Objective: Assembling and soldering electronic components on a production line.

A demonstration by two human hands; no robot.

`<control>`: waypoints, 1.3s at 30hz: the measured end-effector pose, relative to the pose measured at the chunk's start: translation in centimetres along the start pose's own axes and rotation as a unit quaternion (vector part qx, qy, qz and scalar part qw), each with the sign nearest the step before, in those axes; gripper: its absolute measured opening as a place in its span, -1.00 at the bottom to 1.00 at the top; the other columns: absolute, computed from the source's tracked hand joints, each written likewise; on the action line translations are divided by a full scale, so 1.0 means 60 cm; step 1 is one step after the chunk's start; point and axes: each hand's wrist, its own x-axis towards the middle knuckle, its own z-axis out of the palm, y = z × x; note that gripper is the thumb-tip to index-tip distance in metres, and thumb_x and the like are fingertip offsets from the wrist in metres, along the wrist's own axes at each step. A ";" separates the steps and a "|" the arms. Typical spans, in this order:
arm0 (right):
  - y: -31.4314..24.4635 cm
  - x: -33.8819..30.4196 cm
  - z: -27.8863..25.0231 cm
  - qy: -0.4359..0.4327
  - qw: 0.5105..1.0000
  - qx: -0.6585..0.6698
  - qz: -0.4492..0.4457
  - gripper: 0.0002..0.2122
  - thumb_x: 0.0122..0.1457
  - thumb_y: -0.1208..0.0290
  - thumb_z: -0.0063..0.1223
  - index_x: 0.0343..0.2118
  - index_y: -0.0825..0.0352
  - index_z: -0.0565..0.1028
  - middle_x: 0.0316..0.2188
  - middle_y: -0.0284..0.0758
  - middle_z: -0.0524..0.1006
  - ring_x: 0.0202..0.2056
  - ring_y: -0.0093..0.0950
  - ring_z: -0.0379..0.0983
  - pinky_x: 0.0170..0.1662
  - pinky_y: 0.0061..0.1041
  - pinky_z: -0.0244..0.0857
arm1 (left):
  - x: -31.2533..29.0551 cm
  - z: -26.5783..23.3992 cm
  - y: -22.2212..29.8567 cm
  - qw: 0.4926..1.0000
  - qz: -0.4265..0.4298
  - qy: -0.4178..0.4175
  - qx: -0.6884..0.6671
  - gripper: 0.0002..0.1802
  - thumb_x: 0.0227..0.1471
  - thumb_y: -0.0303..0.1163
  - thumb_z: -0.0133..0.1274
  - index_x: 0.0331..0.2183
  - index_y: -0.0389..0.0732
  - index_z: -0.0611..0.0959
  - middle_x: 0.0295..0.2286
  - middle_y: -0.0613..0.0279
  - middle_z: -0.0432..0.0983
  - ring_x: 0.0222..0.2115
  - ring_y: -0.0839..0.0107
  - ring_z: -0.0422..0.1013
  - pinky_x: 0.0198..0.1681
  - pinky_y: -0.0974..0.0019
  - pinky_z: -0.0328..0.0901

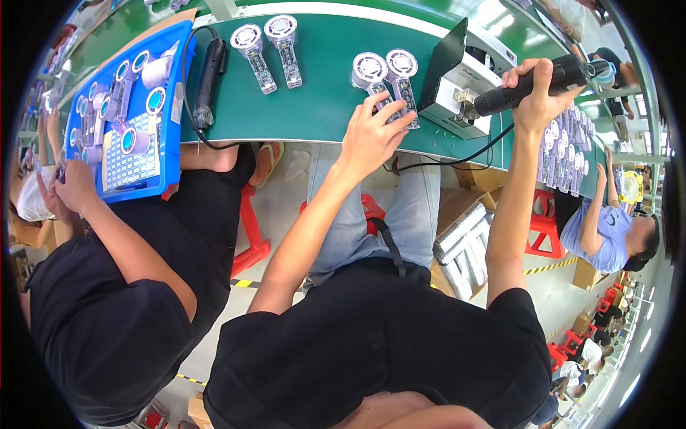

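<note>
"Two bare hands out over the bench, well apart. What's the left hand (371, 136) up to, upper middle of the frame?"

"Fingers spread over the handles of a pair of units (401, 64), the ones with round white heads and see-through handles. Can't tell if it's really gripping or just resting on them."

"And the right hand (539, 96)?"

"Upper right, wrapped firmly around a black power driver (529, 87). The driver lies nearly level, tip pointing left at the metal bracket on the front of a black and silver machine (461, 93). Contact? Too small to tell, tbh."

"Anything else on the green table (321, 100)?"

"Yep, two more of those things standing apart from the first lot, top centre-left: one unit on the left (254, 58), another just beside it (284, 51). Left of those there's a second driver (209, 82), lying by a blue tray (169, 154) with similar pieces in it."

"Further out?"

"Rows of finished-looking handles (564, 154) at the right, a co-worker in black (114, 322) lower left, and someone in a pale blue top (597, 232) far right."
</note>
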 end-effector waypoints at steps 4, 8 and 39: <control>0.003 -0.006 0.002 0.016 0.998 0.024 0.048 -0.43 0.23 0.45 0.14 0.19 0.20 0.05 -0.60 -0.20 0.41 -0.71 -0.42 0.36 -0.60 -0.40 0.34 | -0.001 -0.001 -0.002 1.000 0.001 0.001 0.003 -0.64 -0.15 -0.40 0.29 -0.19 -0.02 0.72 -0.10 0.33 0.51 0.03 0.10 0.33 -0.08 0.10 0.34; -0.002 -0.042 0.016 -0.007 0.995 0.074 0.067 -0.40 0.27 0.40 0.08 0.26 0.14 -0.02 -0.59 -0.19 0.40 -0.70 -0.43 0.33 -0.59 -0.34 0.34 | -0.004 0.002 -0.001 1.000 -0.004 -0.001 -0.007 -0.64 -0.15 -0.40 0.28 -0.19 -0.01 0.72 -0.09 0.35 0.50 0.04 0.12 0.31 -0.07 0.10 0.33; 0.039 -0.133 0.111 -0.093 0.992 0.080 -0.040 -0.35 0.16 0.47 0.20 0.15 0.38 -0.03 -0.59 -0.17 0.49 -0.67 -0.46 0.42 -0.55 -0.46 0.37 | 0.004 -0.002 -0.003 1.000 0.014 -0.002 0.019 -0.71 -0.15 -0.39 0.27 -0.26 -0.04 0.71 -0.16 0.37 0.46 -0.01 0.16 0.32 -0.15 0.16 0.32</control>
